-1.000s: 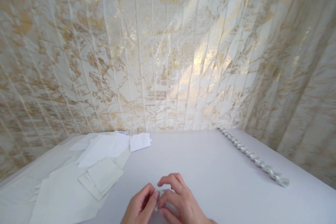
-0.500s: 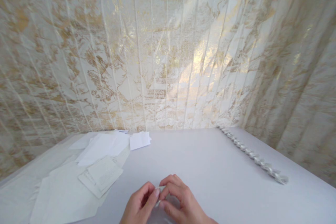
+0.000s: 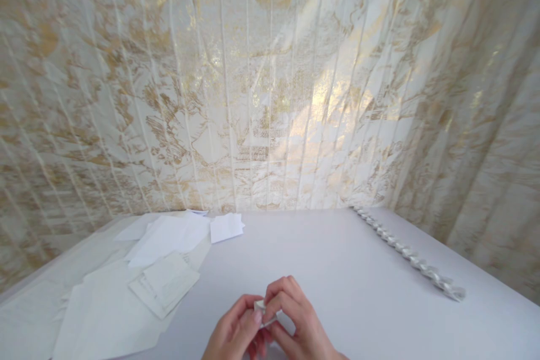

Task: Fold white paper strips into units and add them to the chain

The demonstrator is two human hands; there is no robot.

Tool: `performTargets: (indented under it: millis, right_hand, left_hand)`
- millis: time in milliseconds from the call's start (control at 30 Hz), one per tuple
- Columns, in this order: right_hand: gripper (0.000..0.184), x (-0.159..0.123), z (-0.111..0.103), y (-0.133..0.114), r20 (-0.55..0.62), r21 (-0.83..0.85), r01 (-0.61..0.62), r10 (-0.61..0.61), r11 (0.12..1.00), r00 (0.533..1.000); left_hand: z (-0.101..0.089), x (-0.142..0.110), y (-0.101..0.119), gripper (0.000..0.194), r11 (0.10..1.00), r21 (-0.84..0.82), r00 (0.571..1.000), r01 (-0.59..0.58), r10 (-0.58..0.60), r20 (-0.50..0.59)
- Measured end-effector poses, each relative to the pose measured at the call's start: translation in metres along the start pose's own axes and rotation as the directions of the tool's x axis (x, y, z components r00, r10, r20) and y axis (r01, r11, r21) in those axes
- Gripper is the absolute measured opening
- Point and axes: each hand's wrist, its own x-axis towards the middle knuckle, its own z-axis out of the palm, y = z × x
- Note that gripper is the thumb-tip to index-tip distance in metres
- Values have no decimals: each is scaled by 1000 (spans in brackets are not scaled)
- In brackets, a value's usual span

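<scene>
Left hand [image 3: 234,327] and right hand [image 3: 300,318], fingers clamped on the small folded paper [image 3: 260,305]! Seemingly a creasing step, calling for a firm, even press.

Papers [image 3: 113,298] – tbl [image 3: 337,281] L, strip [image 3: 407,253] – R, curtain [image 3: 270,84] behind

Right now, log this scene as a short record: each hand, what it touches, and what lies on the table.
left hand: thumb and fingers pinch a small white piece, apparently folded paper
right hand: fingers on the same piece
table: pale surface
loose sheets: overlapping on the left side
small folded paper: far edge, just right of the sheets
silvery braided strip: right side, slanting
backdrop: patterned fabric
</scene>
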Motion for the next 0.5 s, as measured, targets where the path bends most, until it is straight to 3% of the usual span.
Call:
performTargets:
  millis: [167,367,500]
  right_hand:
    - [36,-2,4,-3,38,67,-71,68,995,997]
    - [14,-2,2,-1,26,-74,-121,124,990,992]
    - [13,-3,4,1,45,-109,-130,135,986,990]
  left_hand:
    - [-1,-2,4,58,999,-2,996,-34,34,-86]
    - [-2,-3,-4,61,998,68,998,-19,23,-62]
    - [-3,-2,-12,58,994,107,997,-34,41,-69]
